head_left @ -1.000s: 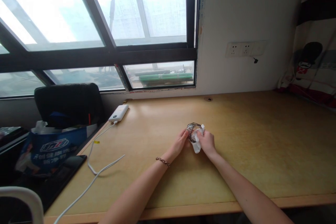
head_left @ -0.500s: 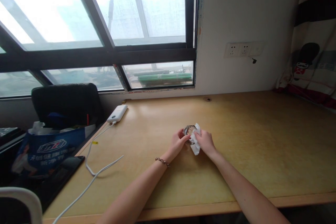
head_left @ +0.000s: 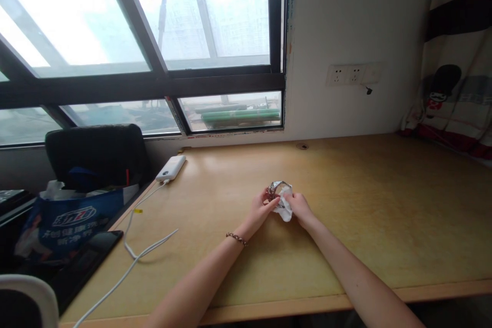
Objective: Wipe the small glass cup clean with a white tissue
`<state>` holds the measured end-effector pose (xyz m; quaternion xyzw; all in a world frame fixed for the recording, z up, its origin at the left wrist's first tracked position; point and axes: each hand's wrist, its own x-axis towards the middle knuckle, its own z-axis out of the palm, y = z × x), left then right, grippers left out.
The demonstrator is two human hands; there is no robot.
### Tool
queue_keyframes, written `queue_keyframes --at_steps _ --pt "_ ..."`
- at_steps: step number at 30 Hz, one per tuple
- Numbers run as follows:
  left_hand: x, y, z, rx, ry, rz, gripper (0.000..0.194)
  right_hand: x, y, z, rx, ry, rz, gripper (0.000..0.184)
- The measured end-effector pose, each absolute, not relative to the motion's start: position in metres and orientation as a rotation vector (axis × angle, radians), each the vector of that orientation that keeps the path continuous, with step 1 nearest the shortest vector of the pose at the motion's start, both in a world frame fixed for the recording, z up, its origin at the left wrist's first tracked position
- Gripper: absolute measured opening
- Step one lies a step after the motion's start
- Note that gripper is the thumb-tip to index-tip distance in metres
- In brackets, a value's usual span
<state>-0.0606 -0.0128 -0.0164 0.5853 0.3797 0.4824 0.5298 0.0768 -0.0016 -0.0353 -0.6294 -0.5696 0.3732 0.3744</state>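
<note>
Over the middle of the wooden table, my left hand is closed on the left side of a shiny, silvery, ring-shaped object. Its exact kind is unclear; the rim glints like glass or polished metal. My right hand pinches a crumpled white tissue against the right side of the ring. Part of the tissue hangs below the fingers and covers some of the object. A braided bracelet circles my left wrist.
The wooden table has a white power bank near its left edge, with a white cable trailing forward. Beyond that edge stand a black chair and a blue bag. Wall sockets sit behind the table.
The ring-shaped object has turned slightly in my hands, showing more of its shiny rim. The tissue has shifted and bunched lower against it. Both hands keep their holds.
</note>
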Motion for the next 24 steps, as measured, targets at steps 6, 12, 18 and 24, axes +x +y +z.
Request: queue_keyframes --at_steps 6,12,18,24 --pt "-0.063 -0.012 -0.014 1.315 0.904 1.153 0.046 0.072 -0.007 -0.035 -1.546 -1.435 1.139 0.031" --pt "-0.071 -0.011 -0.014 1.357 1.016 1.077 0.034 0.081 -0.010 -0.021 -1.646 -1.645 0.671 0.025" --pt "-0.072 -0.010 -0.014 1.472 0.993 1.095 0.026 0.079 -0.019 -0.010 -1.509 -1.998 0.392 0.025" --pt "-0.063 -0.014 -0.009 1.349 0.843 1.081 0.036 0.080 -0.014 -0.013 -1.713 -1.690 0.318 0.027"
